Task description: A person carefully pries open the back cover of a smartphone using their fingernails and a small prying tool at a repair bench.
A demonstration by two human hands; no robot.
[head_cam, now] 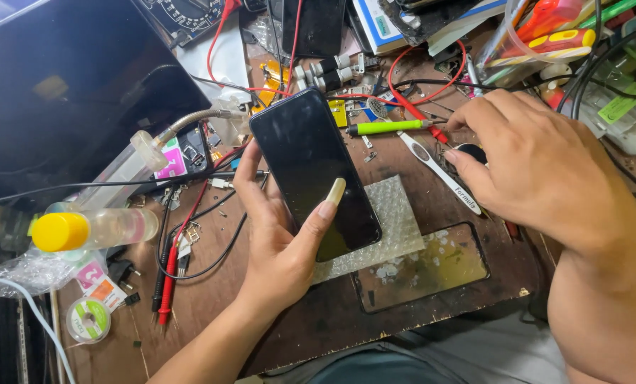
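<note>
**Black phone at risk over a crowded bench**

Black glass is being held up off the bench (318,327): the phone (311,167) is being gripped by the left hand (279,249), screen upward and tilted, with the thumb pressed on the lower screen and the fingers wrapped behind its left edge. Its lower end is hanging just above a sheet of bubble wrap (392,227). Only one edge and the face are being clamped, so a slip is judged possible; the phone would likely be caught by the wrap, but a twist to the side could bring it down on bare wood or onto the loose screws and metal parts scattered nearby.

The right hand (538,160) is being lowered, palm down and fingers curled, over a small dark round thing (472,151) beside the white tweezers (437,169). Whether anything is being pinched cannot be told; the fingertips are hidden.

Trouble is also judged likely from the clutter: the green tool (392,127) and the red wire (414,99) are lying close to the reaching fingers and could be snagged or knocked. The yellow-capped bottle (94,229) is lying on its side near the left edge, well apart from both hands.
</note>
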